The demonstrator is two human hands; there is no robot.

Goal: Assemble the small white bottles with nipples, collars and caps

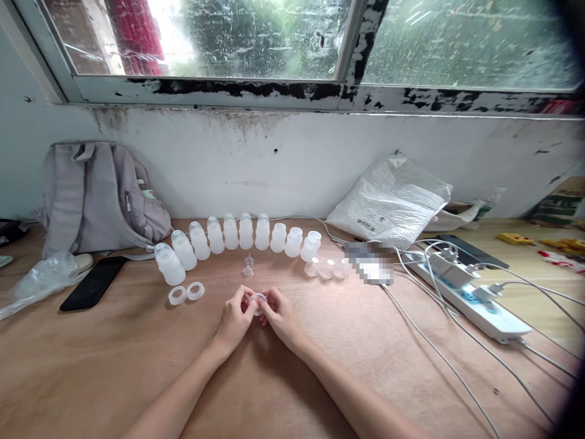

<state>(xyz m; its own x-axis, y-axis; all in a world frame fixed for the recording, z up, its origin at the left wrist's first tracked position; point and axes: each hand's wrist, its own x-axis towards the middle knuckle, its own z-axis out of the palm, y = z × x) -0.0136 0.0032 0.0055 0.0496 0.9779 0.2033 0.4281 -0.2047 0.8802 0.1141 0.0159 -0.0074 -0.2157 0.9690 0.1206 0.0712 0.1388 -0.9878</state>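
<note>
My left hand [235, 318] and my right hand [282, 316] meet at the middle of the wooden table [114, 366], fingers pinched together on one small clear plastic ring [259, 300]. Beyond them stands a small clear valve piece [248, 266]. A curved row of several translucent white bottles [237, 235] runs along the back. Two white rings [186, 293] lie left of my hands. Several clear round discs [325, 269] lie to the right of the bottle row.
A grey backpack [98, 195] leans on the wall at the left, with a black phone [94, 282] and crumpled clear plastic [43, 275] before it. A white plastic bag [393, 201], a power strip [470, 299] with chargers and white cables [448, 363] fill the right.
</note>
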